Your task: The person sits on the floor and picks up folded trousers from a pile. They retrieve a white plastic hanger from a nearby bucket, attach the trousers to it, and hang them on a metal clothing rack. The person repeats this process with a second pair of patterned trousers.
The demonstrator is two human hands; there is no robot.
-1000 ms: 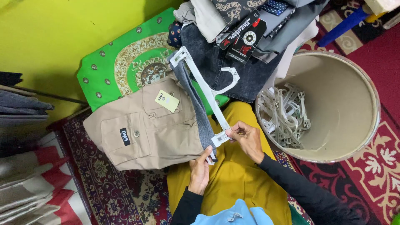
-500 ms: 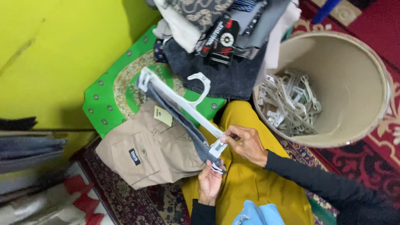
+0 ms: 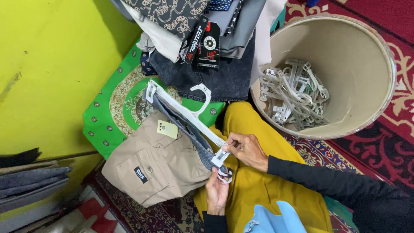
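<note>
1. Patterned red carpet [image 3: 388, 142], yellow-green wall on the left; person seated, yellow garment over the lap.
2. White plastic hanger [image 3: 185, 114] lies diagonally across the lap, a grey garment [image 3: 189, 138] clipped in it, beige cargo trousers [image 3: 159, 166] beneath.
3. Right hand [image 3: 248, 151] pinches the hanger's near clip; left hand [image 3: 217, 192] grips the cloth edge there, seemingly pinched.
4. Hanger judged light, stiff, snappable at the clips; cloth soft. Hold at the clip.
5. Round bin [image 3: 379, 47] on the far right holds loose hangers.
</note>
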